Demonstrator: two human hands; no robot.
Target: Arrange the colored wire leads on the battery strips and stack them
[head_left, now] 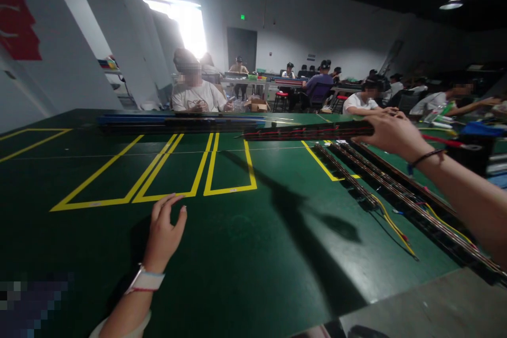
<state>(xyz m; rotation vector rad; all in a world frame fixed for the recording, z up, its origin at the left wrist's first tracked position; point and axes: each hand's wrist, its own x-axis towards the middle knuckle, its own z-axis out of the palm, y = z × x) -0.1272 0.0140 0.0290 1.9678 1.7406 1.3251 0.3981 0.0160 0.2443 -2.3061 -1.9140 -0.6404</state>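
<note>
My right hand (390,134) was clenched around one end of a long black strip (309,131), raised above the counter (245,253) toward its far edge. Similar wired strips (396,190) already lay along the right edge. My left hand (163,235) rested released on the counter, holding nothing.

You have open green table (245,253) ahead of you; long wired strips (400,195) block your right side.
</note>
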